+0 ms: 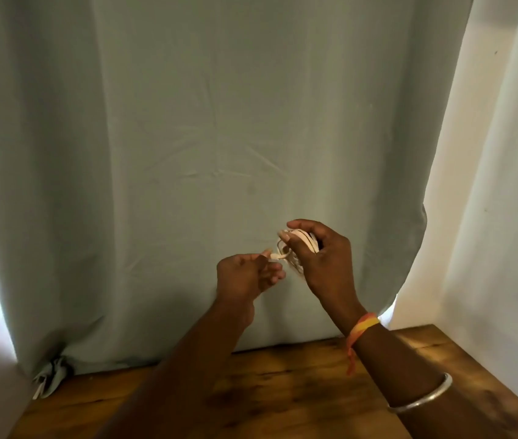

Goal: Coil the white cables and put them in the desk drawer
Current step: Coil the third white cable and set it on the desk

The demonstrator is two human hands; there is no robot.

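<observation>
A white cable [302, 242] is wound into a small bundle of loops, held up in the air in front of the curtain. My right hand [324, 264] grips the bundle, with thumb and fingers curled round the loops. My left hand [248, 275] is just to the left and slightly lower, pinching the cable's loose end [278, 256] between thumb and fingertip. Both hands hover well above the wooden desk [283, 391]. No drawer is in view.
A pale grey-green curtain [203, 137] hangs right behind the desk, with a knotted corner [51, 375] at the lower left. A white wall [504, 185] borders the desk on the right. Bright light shows at the left edge.
</observation>
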